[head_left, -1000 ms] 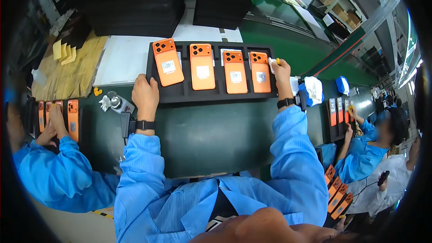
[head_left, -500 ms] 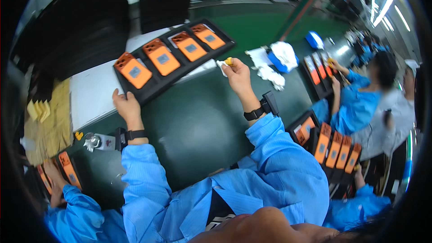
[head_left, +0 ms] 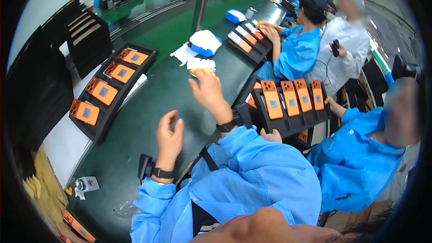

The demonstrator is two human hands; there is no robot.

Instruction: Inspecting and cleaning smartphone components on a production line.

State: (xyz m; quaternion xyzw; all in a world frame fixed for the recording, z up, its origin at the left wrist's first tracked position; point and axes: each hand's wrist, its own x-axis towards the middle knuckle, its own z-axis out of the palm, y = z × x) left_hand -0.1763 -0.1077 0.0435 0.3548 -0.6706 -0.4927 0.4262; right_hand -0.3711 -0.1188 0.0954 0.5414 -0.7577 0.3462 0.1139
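Observation:
My right hand (head_left: 209, 91) reaches over the bench, yellow covers on its fingertips at a crumpled white cloth (head_left: 207, 65). Its fingers are stretched out and the thumb stands apart; whether the fingertips press on the cloth cannot be made out. My left hand (head_left: 169, 140) is raised above the green bench (head_left: 130, 153), open, with nothing in it. To the left, a black tray (head_left: 114, 101) holds several orange phones in a slanting row, their backs up. Beside the loose cloth stands a blue box (head_left: 204, 50) heaped with white cloths.
A co-worker on my right holds a black tray (head_left: 288, 123) of orange phones close to my right arm. Farther along, another co-worker handles phones in a tray (head_left: 254, 54). A small bottle (head_left: 87, 183) stands at the near left. A post (head_left: 202, 2) rises beyond the box.
The view has swung right. My left hand has left the phone tray. My right hand has moved from beside that tray to the loose cloths; its small white wipe no longer shows.

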